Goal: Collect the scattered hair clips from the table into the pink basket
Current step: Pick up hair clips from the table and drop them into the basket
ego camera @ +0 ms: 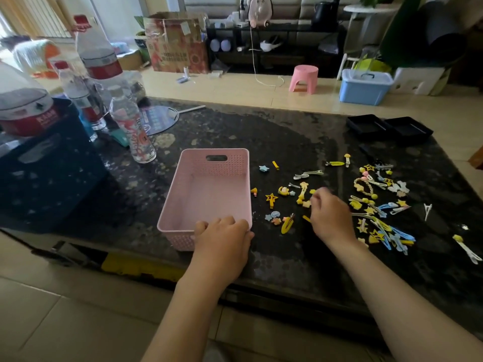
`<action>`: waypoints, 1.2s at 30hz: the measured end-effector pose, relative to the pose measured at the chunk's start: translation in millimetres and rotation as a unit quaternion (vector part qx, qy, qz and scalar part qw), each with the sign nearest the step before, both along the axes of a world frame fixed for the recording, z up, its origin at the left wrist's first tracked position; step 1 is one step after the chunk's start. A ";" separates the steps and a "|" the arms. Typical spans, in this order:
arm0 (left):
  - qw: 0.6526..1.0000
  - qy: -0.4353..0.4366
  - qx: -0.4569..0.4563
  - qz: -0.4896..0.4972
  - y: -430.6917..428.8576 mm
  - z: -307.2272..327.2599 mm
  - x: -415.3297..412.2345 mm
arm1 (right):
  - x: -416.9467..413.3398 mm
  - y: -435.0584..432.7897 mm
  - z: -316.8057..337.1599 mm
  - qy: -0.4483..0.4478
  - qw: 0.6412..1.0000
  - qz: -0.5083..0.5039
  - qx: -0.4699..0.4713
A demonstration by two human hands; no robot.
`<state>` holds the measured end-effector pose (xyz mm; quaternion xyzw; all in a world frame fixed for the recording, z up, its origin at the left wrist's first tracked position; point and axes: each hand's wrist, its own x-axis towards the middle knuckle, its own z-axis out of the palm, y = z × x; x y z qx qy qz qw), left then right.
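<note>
The pink basket (180,194) stands on the dark stone table (274,134), with nothing visible inside it. My left hand (223,239) grips the basket's near right corner. Several yellow, blue and white hair clips (376,205) lie scattered to the right of the basket. My right hand (330,218) hovers low over the clips in the middle of the scatter, its fingers curled and blurred near a yellow clip (302,192); whether it holds one I cannot tell. A yellow star clip (271,199) and a yellow snap clip (287,224) lie between hand and basket.
Water bottles (130,121) and a dark blue crate (44,173) crowd the table's left side. Two black trays (386,128) sit at the far right corner. A round fan (159,118) lies behind the bottles. The table's near edge runs under my forearms.
</note>
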<state>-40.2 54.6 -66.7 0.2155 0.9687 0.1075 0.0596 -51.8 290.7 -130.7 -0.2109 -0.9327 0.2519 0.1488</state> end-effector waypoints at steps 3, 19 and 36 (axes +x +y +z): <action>1.000 -0.001 0.005 -0.005 -1.1 -0.1 -1.9 | -18.7 -11.8 36.6 0.079 0.983 -0.023 -0.165; 0.998 0.033 -0.022 0.049 -28.3 -2.0 -11.5 | -90.9 -153.0 77.0 -0.020 0.954 0.255 -0.159; 0.999 0.023 -0.024 0.041 -28.0 -4.1 -15.3 | -57.8 -37.5 4.7 -0.333 0.931 0.112 0.098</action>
